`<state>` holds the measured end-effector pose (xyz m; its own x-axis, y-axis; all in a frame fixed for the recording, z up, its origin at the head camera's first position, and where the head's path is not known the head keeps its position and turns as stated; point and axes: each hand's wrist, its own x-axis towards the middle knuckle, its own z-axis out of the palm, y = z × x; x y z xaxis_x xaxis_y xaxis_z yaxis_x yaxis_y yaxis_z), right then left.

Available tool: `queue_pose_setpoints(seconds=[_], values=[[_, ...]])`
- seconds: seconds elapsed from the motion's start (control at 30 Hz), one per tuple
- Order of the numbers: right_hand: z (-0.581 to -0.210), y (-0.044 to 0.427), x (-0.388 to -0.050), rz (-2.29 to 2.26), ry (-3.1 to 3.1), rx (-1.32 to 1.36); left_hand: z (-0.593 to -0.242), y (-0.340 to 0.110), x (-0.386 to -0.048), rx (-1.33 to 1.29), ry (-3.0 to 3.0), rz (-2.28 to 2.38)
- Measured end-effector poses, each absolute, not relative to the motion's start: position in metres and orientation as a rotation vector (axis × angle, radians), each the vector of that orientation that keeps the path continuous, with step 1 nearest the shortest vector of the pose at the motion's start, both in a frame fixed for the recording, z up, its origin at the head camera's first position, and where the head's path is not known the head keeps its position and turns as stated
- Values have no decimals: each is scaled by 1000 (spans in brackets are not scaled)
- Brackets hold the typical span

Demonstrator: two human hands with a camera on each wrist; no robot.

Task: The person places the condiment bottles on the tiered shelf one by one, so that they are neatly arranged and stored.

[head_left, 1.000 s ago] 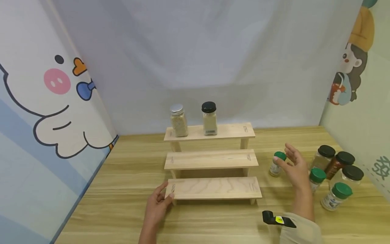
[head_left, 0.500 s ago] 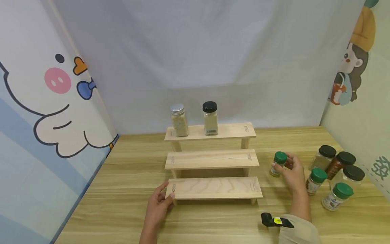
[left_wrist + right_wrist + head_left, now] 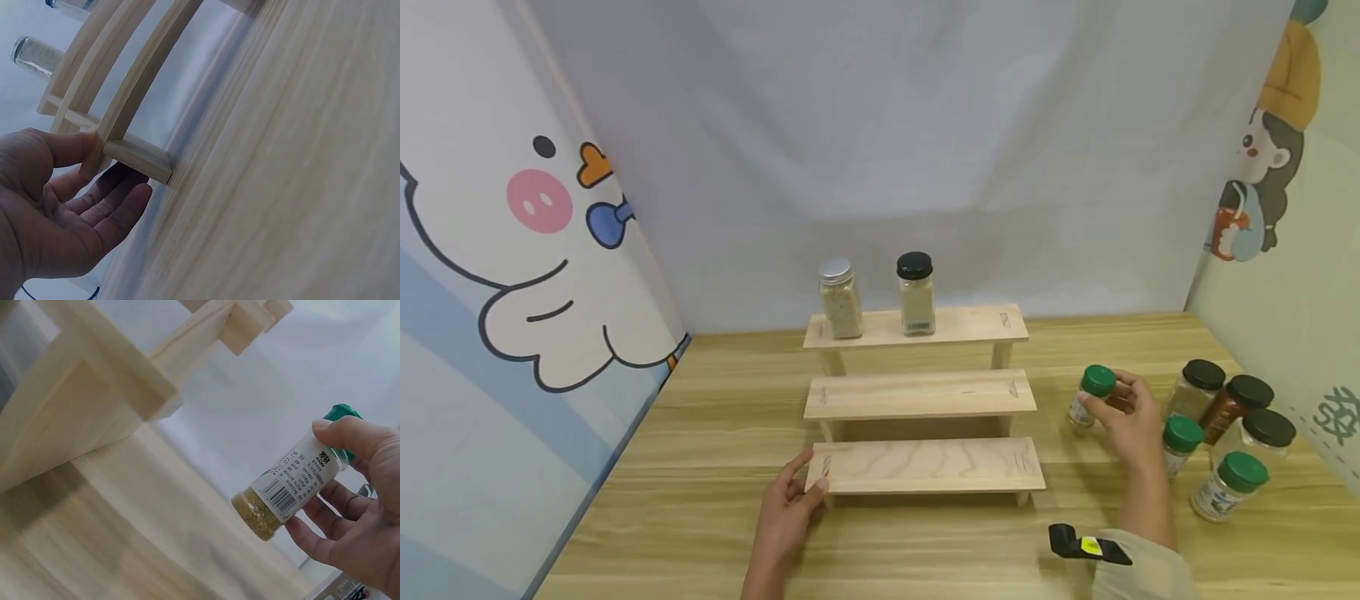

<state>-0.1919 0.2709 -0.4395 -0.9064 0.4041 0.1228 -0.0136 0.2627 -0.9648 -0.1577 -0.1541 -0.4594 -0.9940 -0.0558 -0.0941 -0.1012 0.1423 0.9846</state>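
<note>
While the left hand (image 3: 784, 508) pinches the 3-tier wooden rack (image 3: 925, 467) at its 8 o'clock corner, the right hand (image 3: 1133, 425) grasps a green-capped jar (image 3: 290, 484) at the rack's 3 o'clock. A silver-lidded jar (image 3: 842, 310) and a black-lidded jar (image 3: 917, 307) stand on the top tier, around 11 o'clock; 5 other jars (image 3: 1222, 412) cluster at the right hand's 3 o'clock.

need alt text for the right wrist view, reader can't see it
A person's right hand holds a small jar near its green lid, the white barcode label facing the camera and yellowish-brown contents showing below. Part of a pale wooden stand fills the picture's upper left, with a wood-grain tabletop beneath.
</note>
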Motion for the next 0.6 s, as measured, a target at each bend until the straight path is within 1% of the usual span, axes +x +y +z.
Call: queue_pose_setpoints(seconds=[0.23,0.4,0.6], values=[[-442,274,-196,1653,-2204,-318,-459,-153,-157,-168,2335,2047],[-421,263,-191,1605,-2201,-202,-460,-153,-157,-152,2320,2071],[-405,257,-193,1534,-2176,-116,-460,-153,-158,-147,2310,2077]])
